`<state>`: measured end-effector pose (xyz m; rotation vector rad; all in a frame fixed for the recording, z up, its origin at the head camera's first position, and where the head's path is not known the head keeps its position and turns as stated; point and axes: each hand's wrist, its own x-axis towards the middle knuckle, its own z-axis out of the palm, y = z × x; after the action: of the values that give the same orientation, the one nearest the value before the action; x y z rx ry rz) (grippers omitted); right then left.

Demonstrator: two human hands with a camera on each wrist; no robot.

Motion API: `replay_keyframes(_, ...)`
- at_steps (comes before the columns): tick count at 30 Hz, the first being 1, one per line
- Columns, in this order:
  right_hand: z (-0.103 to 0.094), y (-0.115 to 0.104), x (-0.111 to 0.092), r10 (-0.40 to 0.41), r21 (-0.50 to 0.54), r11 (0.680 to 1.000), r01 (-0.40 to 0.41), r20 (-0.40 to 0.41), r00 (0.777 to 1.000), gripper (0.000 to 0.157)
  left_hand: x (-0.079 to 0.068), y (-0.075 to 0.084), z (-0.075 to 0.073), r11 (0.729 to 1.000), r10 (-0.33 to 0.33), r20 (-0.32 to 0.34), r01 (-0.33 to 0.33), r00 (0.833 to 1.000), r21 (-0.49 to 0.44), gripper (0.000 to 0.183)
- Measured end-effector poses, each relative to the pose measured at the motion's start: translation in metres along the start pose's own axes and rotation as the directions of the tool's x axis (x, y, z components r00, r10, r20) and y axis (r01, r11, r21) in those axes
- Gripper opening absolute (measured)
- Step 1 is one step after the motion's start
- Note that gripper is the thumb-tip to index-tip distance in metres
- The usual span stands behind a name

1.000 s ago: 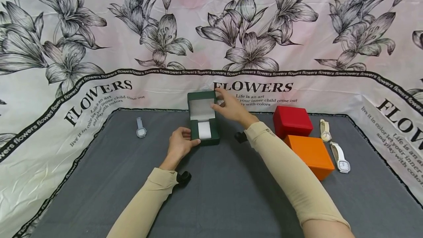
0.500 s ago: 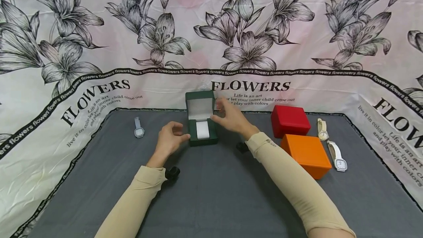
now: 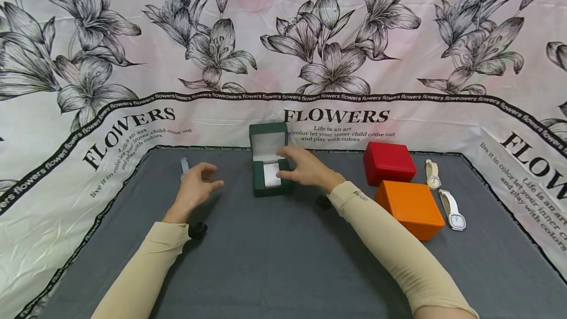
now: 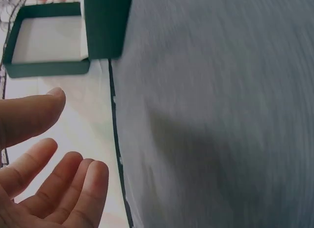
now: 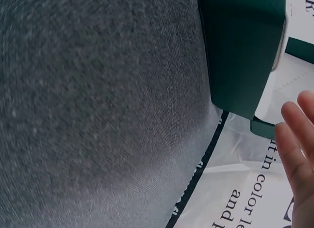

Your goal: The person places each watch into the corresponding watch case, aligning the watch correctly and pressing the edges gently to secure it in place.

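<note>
A dark green watch box stands with its lid raised in the middle of the table's far side. Inside it sits a white cushion. My right hand reaches over the box's right side, thumb and fingers apart, fingertips overlapping the cushion's right edge and the lid lining in the head view. Its extended fingers show beside the box in the right wrist view. Off to the left, my left hand is spread with nothing in it. It partly hides a watch with a pale blue strap.
To the right stand a red box and, in front of it, an orange box. Beside them lie a cream-strapped watch and a white-strapped watch. A flower-printed cloth hangs behind the grey table.
My left hand has come off the green box and moved left to the pale blue watch. My right hand has shifted from the lid's side down and inward over the cushion.
</note>
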<state>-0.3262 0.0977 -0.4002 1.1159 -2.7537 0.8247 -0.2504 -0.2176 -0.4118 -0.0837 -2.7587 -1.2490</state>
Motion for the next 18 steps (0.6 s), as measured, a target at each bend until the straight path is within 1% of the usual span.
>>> replay_keyframes(4, 0.003, -0.002, 0.0, -0.015, -0.017, 1.0, 0.016, 0.03, 0.999, 0.053, 0.002, -0.011, -0.01, 0.999, 0.006, -0.004, -0.006, 1.0, 0.051, 0.046)
replay_keyframes(7, 0.004, -0.004, -0.001, -0.013, -0.03, 0.999, 0.015, 0.049, 0.999, 0.051, 0.004, -0.018, -0.015, 0.997, 0.029, 0.001, -0.029, 1.0, 0.076, 0.045)
replay_keyframes(13, 0.007, -0.007, -0.001, -0.002, -0.091, 0.996, 0.012, 0.108, 0.994, 0.051, 0.004, -0.032, -0.028, 0.993, 0.046, 0.005, -0.046, 0.999, 0.105, 0.045)
replay_keyframes(18, 0.008, -0.01, 0.0, 0.006, -0.108, 0.994, 0.008, 0.131, 0.991, 0.053, 0.006, -0.043, -0.042, 0.988, 0.056, 0.009, -0.057, 0.998, 0.142, 0.044)
